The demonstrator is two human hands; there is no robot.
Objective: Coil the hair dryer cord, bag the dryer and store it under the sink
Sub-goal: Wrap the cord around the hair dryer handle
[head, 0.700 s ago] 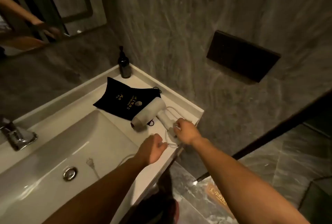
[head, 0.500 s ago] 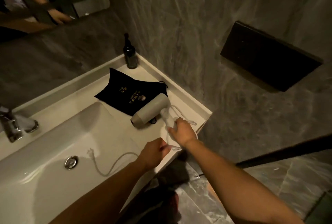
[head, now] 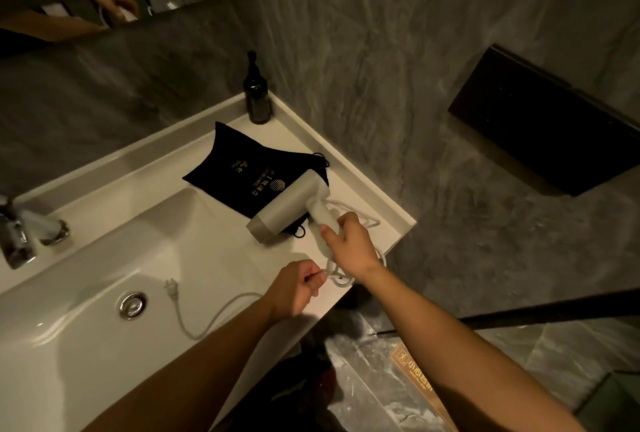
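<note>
A white hair dryer [head: 287, 210] lies on the counter, partly on a flat black drawstring bag [head: 252, 172] with gold print. My right hand [head: 349, 244] grips the dryer's handle, with loops of white cord [head: 360, 220] around it. My left hand [head: 298, 288] pinches the cord just left of the handle's end. The rest of the cord [head: 207, 319] trails into the basin, ending in the plug [head: 170, 289] near the drain.
The white sink [head: 86, 345] has a chrome drain [head: 132, 303] and a faucet [head: 17, 234] at left. A dark pump bottle [head: 256, 95] stands in the counter's back corner. Grey stone walls close in behind and to the right; a black wall panel [head: 543, 123] hangs at right.
The plug and cord have slid across the basin toward my left hand, and the camera has shifted. My right hand has closed further around the dryer's handle.
</note>
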